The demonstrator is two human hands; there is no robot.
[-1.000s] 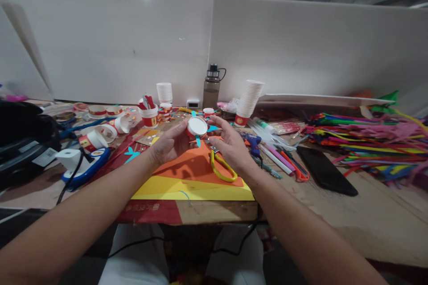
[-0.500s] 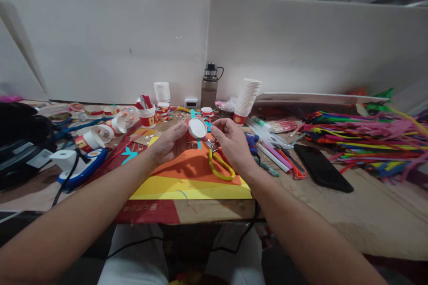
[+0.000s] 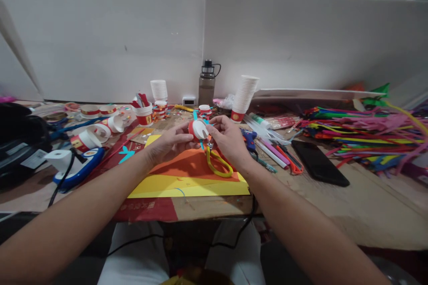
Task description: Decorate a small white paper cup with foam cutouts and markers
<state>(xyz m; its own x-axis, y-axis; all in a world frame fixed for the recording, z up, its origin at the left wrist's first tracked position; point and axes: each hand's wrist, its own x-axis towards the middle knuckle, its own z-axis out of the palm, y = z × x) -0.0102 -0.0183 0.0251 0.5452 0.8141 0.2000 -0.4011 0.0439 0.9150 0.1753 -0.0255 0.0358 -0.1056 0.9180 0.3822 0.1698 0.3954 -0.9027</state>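
Above the colored paper, my left hand [image 3: 175,141] is closed around a short red-and-white paper cup piece [image 3: 200,129], its round white face tilted toward me. Cyan strips stick out at its top and bottom. My right hand [image 3: 227,137] has thumb and fingers pinched at the right edge of the cup piece; whether a small bit is between them is hidden. Yellow-handled scissors [image 3: 220,170] lie just under that hand, their blades mostly out of sight. Beneath is orange paper [image 3: 180,164] on a yellow sheet [image 3: 150,188].
A stack of paper cups [image 3: 246,93], a water bottle [image 3: 207,87] and a cup with red strips [image 3: 143,115] stand behind. On the right lie a glue gun [image 3: 249,139], a phone [image 3: 319,163] and colorful pipe cleaners [image 3: 361,138]. Cut cups [image 3: 87,139] sit left.
The right hand has come left, its fingertips now meeting the cup piece. The cup piece has turned slightly, showing more of its red side. The view has shifted a little.
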